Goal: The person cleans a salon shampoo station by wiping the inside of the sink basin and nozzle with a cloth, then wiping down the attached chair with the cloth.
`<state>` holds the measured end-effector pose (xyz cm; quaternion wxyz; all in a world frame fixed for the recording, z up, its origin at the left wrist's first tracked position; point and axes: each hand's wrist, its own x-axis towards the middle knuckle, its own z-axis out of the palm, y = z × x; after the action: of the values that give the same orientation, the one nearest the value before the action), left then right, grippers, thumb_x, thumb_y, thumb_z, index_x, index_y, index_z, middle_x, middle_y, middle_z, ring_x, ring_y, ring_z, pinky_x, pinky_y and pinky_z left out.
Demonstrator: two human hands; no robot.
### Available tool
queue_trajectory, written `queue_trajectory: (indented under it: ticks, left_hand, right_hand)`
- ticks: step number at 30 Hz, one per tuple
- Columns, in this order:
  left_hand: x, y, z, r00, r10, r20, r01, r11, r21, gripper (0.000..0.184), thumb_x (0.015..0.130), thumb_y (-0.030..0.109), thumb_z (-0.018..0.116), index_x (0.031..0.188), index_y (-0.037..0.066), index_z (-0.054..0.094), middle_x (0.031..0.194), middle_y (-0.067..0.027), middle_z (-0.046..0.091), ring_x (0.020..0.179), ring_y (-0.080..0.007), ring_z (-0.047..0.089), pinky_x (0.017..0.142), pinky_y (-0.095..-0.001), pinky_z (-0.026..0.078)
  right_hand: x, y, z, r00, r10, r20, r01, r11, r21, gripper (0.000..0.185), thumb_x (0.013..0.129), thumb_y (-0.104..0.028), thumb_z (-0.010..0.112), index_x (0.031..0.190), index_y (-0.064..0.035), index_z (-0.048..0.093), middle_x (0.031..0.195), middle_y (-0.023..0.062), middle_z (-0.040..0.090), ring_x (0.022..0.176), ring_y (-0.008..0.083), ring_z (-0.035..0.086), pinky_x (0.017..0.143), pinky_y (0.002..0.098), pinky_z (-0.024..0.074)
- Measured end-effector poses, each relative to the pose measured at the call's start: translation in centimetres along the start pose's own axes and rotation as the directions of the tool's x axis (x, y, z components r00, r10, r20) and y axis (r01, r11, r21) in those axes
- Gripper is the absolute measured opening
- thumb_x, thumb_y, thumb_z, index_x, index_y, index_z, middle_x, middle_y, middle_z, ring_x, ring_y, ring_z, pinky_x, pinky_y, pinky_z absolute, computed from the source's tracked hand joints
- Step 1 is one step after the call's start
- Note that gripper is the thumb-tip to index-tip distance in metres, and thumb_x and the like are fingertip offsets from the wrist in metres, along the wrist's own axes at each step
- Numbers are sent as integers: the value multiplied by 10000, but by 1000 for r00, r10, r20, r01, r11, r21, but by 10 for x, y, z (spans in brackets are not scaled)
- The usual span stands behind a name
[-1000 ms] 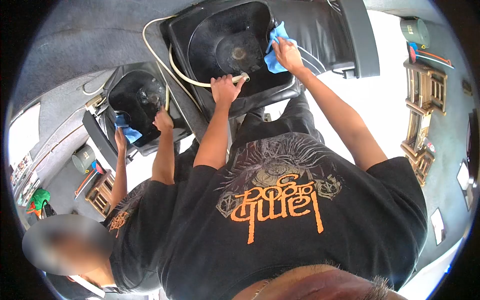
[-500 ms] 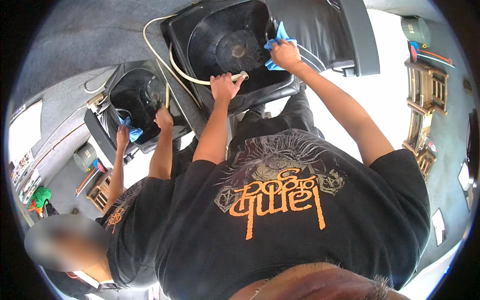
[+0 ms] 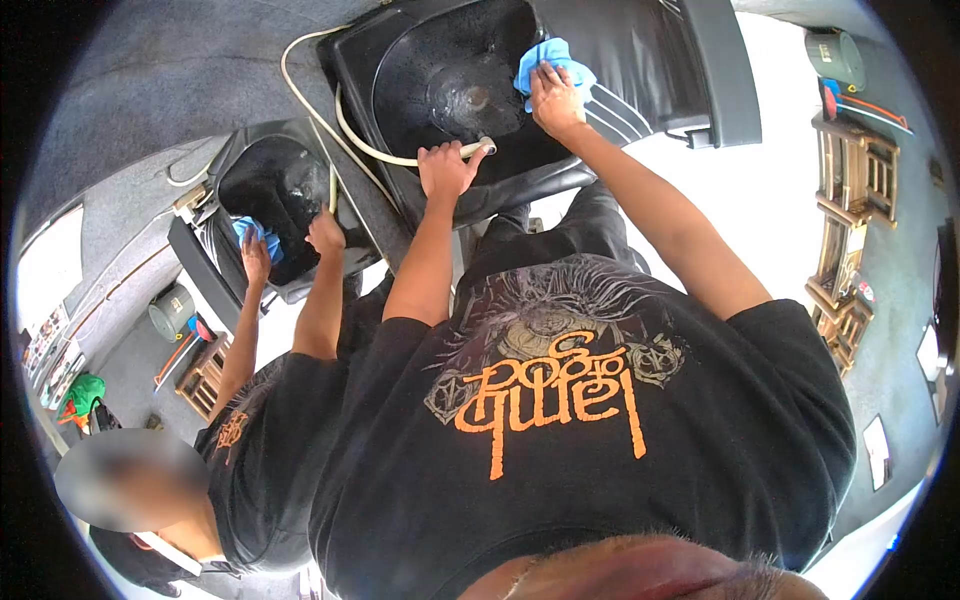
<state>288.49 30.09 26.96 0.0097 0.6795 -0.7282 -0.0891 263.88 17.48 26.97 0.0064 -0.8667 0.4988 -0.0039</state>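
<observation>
My left hand [image 3: 446, 170] is closed around the end of a cream shower hose [image 3: 375, 150]. The hose's spray head [image 3: 487, 147] points into a black shampoo basin [image 3: 400, 90]. Bunched under my right hand [image 3: 556, 100] is a blue cloth [image 3: 545, 55], pressed against the basin's right inner rim. My fingers lie over the cloth and hold it there. Wet, shiny patches show around the drain [image 3: 474, 97] at the bottom of the bowl.
A black padded seat [image 3: 630, 60] adjoins the basin on the right. On the left, a mirror seems to reflect a second basin [image 3: 265, 185] and a person in the same shirt. Wooden chairs [image 3: 840, 240] and a grey bin [image 3: 835, 62] stand far right.
My right hand and the blue cloth have shifted left, further over the basin rim, and the cloth is spread wider. The bowl looks wetter near the drain. My left hand stays about the same.
</observation>
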Motion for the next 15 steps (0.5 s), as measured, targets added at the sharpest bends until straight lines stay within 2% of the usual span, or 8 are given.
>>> queue_trajectory:
  ticks: [3, 6, 7, 10, 11, 12, 14, 15]
  left_hand:
    - [4, -3, 4, 999, 5, -32, -5, 1000, -6, 693, 936, 736, 503, 796, 91, 711, 747, -119, 716, 709, -299, 693, 745, -437, 432]
    - [1, -3, 6, 999, -18, -50, 16, 999, -43, 696, 935, 739, 503, 804, 88, 715, 744, -114, 717, 709, -295, 693, 748, -433, 432]
    - [3, -3, 4, 999, -26, -35, 24, 998, -50, 696, 934, 738, 505, 809, 88, 718, 745, -113, 718, 710, -293, 694, 749, -432, 432]
    - [3, -3, 4, 998, -25, -55, 21, 998, -66, 690, 929, 734, 521, 824, 86, 731, 752, -112, 721, 718, -292, 697, 754, -429, 432]
    - [2, -3, 5, 998, -24, -64, 19, 998, -68, 689, 927, 734, 523, 824, 86, 733, 752, -113, 722, 719, -292, 698, 754, -429, 433]
    - [2, -3, 5, 997, -21, -72, 16, 998, -68, 688, 925, 735, 526, 824, 86, 734, 752, -115, 722, 720, -292, 699, 754, -429, 433]
    - [1, -5, 16, 998, -34, -57, 29, 996, -86, 708, 922, 741, 518, 801, 75, 724, 779, -112, 726, 742, -286, 692, 794, -432, 425]
    - [2, -5, 14, 998, -34, -61, 29, 997, -78, 712, 921, 744, 515, 799, 75, 724, 778, -110, 726, 741, -286, 692, 795, -433, 426]
  right_hand:
    - [3, 8, -14, 995, 12, 97, -20, 996, 84, 262, 957, -245, 526, 1059, -28, 632, 1183, 239, 710, 1232, 374, 629, 1109, 532, 425]
    - [13, 14, -85, 912, 205, 356, -265, 956, 127, 288, 979, -298, 511, 1083, -66, 647, 1056, 229, 746, 1056, 397, 714, 1031, 548, 484]
    - [10, 23, -74, 917, 288, 278, -322, 943, 85, 290, 996, -318, 487, 1117, -94, 625, 985, 242, 747, 913, 416, 740, 970, 574, 506]
    - [18, 24, -87, 852, 481, 204, -522, 808, 274, 302, 1005, -339, 494, 1150, -91, 587, 953, 261, 740, 880, 428, 741, 933, 599, 510]
    - [18, 28, -63, 935, 345, 81, -354, 909, 221, 323, 1027, -371, 485, 1158, -84, 553, 925, 262, 740, 856, 446, 739, 912, 613, 509]
    - [28, 17, -70, 883, 445, 149, -469, 832, 297, 372, 1044, -383, 475, 1230, -71, 553, 997, 265, 735, 1008, 433, 720, 958, 596, 492]
    - [25, 9, -29, 963, 267, -34, -247, 926, 286, 424, 1046, -371, 475, 1333, -65, 529, 1177, 265, 695, 1227, 392, 631, 1025, 565, 454]
    - [25, 6, -25, 973, 220, 66, -229, 955, 188, 472, 1022, -334, 507, 1391, -41, 505, 1326, 226, 635, 1365, 350, 514, 1100, 527, 392]
